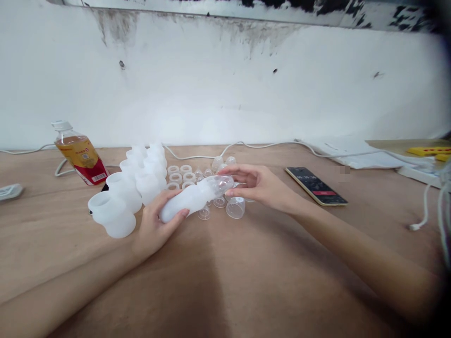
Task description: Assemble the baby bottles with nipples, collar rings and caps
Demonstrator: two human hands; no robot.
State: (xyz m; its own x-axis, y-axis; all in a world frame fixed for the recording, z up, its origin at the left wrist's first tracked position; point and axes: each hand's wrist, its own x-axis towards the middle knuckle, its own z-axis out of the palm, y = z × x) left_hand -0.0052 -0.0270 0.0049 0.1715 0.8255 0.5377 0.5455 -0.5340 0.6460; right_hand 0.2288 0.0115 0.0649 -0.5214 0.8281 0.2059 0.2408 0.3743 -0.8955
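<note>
A milky white baby bottle (186, 203) lies tilted in my left hand (160, 223), its base toward the palm and thumb and fingers wrapped round the body. At its upper end sits a clear dome cap (221, 184), gripped between the thumb and fingers of my right hand (248, 183). Left of my hands, open white bottle bodies (112, 213) stand in rows. Behind the held bottle are several white collar rings (175, 178). Clear nipples (204, 213) and more clear caps (235, 208) are on the table below and beside it, partly hidden by my right hand.
On the right lies a phone (316, 186) showing a timer. A drink bottle (82, 155) stands at the far left, near a white object (10, 191). A white cable (268, 145) runs along the back of the brown table (268, 281). White packaging (352, 152) lies at the back right.
</note>
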